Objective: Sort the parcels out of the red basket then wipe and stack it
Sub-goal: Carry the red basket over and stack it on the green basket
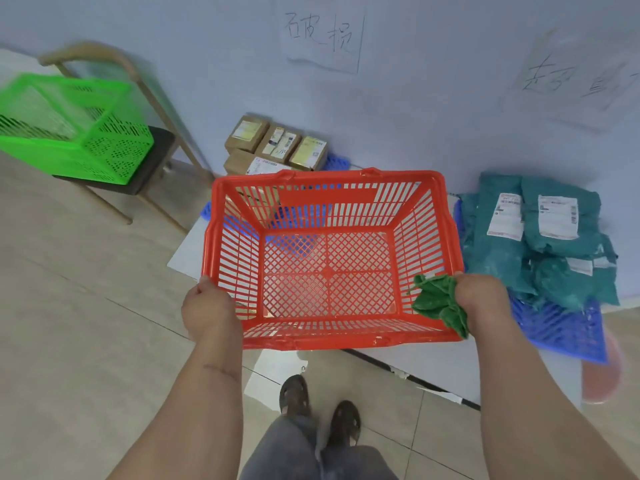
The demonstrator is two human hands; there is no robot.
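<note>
The red basket [433,216] is held up in front of me, open side facing me, with nothing inside. My left hand [204,308] grips its near left rim. My right hand [479,299] holds the near right rim together with a crumpled green cloth [440,303] that hangs over the corner. Several brown cardboard parcels [277,145] lie on the floor by the wall behind the basket. A pile of teal bag parcels [540,237] with white labels lies to the right on a blue pallet [561,330].
A green basket [69,129] sits on a chair [145,168] at the left. Handwritten paper signs [322,36] hang on the wall above each parcel pile. My feet [322,407] stand on the tiled floor below the basket. A blurred red object [601,375] lies at the far right.
</note>
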